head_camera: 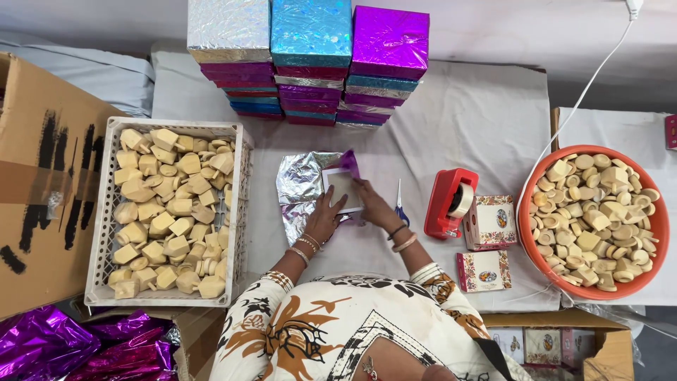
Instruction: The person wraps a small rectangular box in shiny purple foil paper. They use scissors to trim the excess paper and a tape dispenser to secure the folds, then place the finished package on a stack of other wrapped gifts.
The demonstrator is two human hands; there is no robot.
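Note:
A small white box (342,185) lies on the cloth-covered table (479,120) in front of me, on purple foil paper (349,162). My left hand (326,217) presses on the box's left side. My right hand (374,204) holds its right side and the purple foil there. A crumpled sheet of silver foil (302,185) lies just left of the box, partly under my left hand.
A white crate (106,233) of tan wooden pieces sits left; an orange tub (659,233) of similar pieces sits right. Stacked foil-wrapped boxes (310,63) stand behind. Scissors (400,204), a red tape dispenser (451,201) and two printed boxes (486,243) lie right. A cardboard carton (42,176) stands far left.

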